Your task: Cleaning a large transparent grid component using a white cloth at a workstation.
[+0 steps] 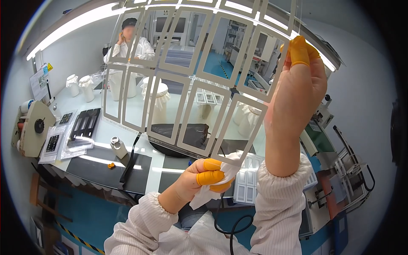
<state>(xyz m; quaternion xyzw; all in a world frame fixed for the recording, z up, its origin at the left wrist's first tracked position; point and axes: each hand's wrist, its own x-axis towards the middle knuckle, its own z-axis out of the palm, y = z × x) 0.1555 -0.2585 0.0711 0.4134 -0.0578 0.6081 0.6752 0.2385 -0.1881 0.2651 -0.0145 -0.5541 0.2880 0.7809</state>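
Above the worktop, a clear sheet of pale frames hangs tilted, its right edge pinched by the right hand, while the left hand clutches a white cloth at its lower corner, both wearing orange cots.

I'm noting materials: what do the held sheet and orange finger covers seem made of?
Sheet: clear, smooth-looking glass or plastic, since the bench shows through; which one is unclear. Finger covers: probably thin rubber, smooth, judging by their snug fit.
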